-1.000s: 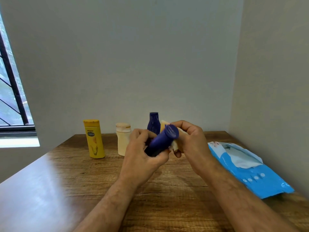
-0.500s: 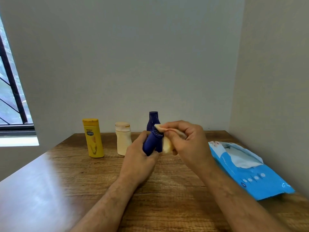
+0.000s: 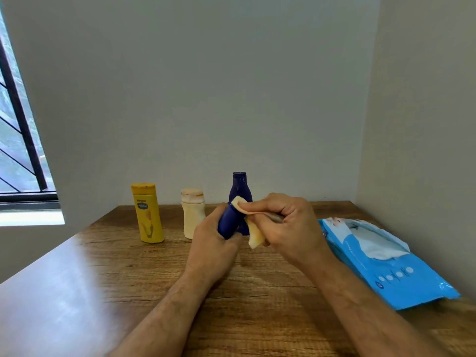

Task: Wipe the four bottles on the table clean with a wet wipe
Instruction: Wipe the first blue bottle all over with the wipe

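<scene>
Hands: left hand (image 3: pixel 215 243) grips small navy bottle (image 3: pixel 228 222) off the desk (image 3: pixel 128 266), steadying it; right hand (image 3: pixel 286 222) pinches wet wipe (image 3: pixel 253 231) against it.
Pack: wipes pack (image 3: pixel 386 264) lies right, within reach.
Row: yellow bottle (image 3: pixel 147 212), cream bottle (image 3: pixel 193 212), tall navy bottle (image 3: pixel 240 188) stand waiting by the wall.

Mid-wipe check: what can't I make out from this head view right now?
- Held blue bottle: its lower part is hidden inside the left hand.
- Wet wipe: partly bunched within the right hand; how much touches the bottle is unclear.
- Standing blue bottle: base hidden behind both hands.
- Yellow bottle: label print too small to read.
- Wipes pack: print too small.
</scene>
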